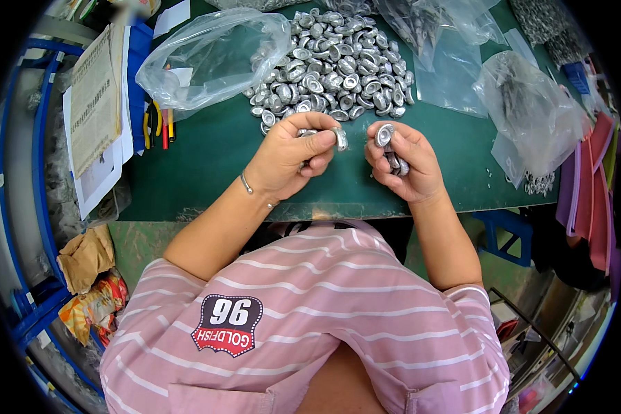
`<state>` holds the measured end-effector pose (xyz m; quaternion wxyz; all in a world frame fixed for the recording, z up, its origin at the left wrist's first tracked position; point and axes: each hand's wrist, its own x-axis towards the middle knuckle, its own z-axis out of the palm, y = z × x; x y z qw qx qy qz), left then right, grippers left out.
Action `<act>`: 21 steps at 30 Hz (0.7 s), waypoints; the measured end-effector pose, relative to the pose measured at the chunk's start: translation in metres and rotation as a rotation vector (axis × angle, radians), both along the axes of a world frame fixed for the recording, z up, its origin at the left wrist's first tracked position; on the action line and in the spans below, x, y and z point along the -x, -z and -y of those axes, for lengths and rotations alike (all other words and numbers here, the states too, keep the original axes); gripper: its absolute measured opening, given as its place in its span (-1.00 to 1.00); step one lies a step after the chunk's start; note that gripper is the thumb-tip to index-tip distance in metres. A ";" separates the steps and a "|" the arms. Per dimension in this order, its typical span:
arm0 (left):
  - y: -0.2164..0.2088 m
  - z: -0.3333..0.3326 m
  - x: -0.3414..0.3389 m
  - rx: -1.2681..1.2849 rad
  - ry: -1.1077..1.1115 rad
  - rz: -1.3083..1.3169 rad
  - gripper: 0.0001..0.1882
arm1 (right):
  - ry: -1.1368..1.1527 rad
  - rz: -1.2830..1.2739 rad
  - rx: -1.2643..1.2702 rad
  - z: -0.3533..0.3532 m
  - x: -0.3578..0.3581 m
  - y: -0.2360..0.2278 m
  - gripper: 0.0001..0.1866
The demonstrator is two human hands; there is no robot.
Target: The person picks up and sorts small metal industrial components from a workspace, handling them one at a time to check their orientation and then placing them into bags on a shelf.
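Note:
My left hand (291,153) is closed, with a small silver metal piece (340,139) pinched between thumb and forefinger. More silver pieces show behind its thumb, inside the curled fingers. My right hand (408,162) is closed as well. It holds up a round, cup-shaped metal piece (384,134) at the fingertips, its hollow face showing, and several more pieces (396,164) rest in its fingers. The hands are a short gap apart above the table's near edge. Just beyond them lies a large heap of similar silver metal pieces (338,65).
The green table (207,155) carries a clear plastic bag (214,62) left of the heap and another bag (524,110) at right. Yellow-handled pliers (152,124) and papers (96,110) lie at left, beside a blue rack (45,165). A blue stool (504,238) stands under the table.

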<state>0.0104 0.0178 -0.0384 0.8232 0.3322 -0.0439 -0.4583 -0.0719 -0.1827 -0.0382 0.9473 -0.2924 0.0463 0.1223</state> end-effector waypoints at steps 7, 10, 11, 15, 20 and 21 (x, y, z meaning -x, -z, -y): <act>-0.001 -0.001 0.004 0.109 0.063 -0.105 -0.78 | 0.064 -0.011 0.347 0.000 -0.017 -0.015 -0.77; -0.009 0.002 0.005 -0.095 0.007 -0.043 -0.75 | 0.321 0.172 1.484 -0.013 -0.031 -0.009 -0.79; -0.011 0.003 0.003 -0.071 -0.013 -0.089 -0.75 | 0.389 0.337 1.774 -0.015 -0.035 -0.005 -0.78; -0.018 -0.003 -0.009 -0.164 -0.102 -0.062 -0.74 | 0.365 0.318 2.088 -0.026 -0.036 -0.002 -0.78; -0.017 0.007 -0.027 -0.813 -0.202 1.221 -0.85 | 0.398 0.312 1.890 -0.017 -0.033 0.005 -0.76; -0.014 0.011 -0.030 -0.806 -0.269 1.589 -0.85 | 0.379 0.264 1.731 -0.013 -0.032 0.007 -0.75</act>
